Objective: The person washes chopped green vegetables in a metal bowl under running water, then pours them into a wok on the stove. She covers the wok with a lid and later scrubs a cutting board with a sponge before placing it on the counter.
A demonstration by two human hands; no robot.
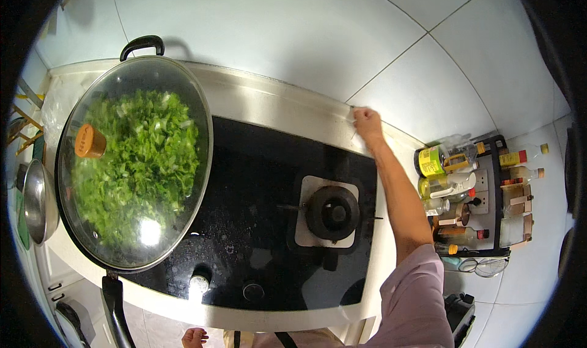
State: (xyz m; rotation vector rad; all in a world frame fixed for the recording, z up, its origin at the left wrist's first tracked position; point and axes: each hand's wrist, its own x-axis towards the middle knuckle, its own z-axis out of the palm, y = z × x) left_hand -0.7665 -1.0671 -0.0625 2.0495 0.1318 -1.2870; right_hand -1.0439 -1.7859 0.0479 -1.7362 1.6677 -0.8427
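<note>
My right hand reaches to the back edge of the counter, close to the tiled wall. Its fingers are curled and blurred, and whether they hold something cannot be made out. At the bottom edge hangs my left hand, loosely closed with nothing visible in it. A large black pan stands left, its long handle pointing towards me. Chopped green leafy vegetables show through its glass lid, which has an orange-brown knob. Right of the pan, the black glass gas hob has a bare burner.
A black rack with several sauce bottles and jars is at the right wall, beside a wall socket. A metal bowl stands left of the pan. Hob knobs sit near the front edge.
</note>
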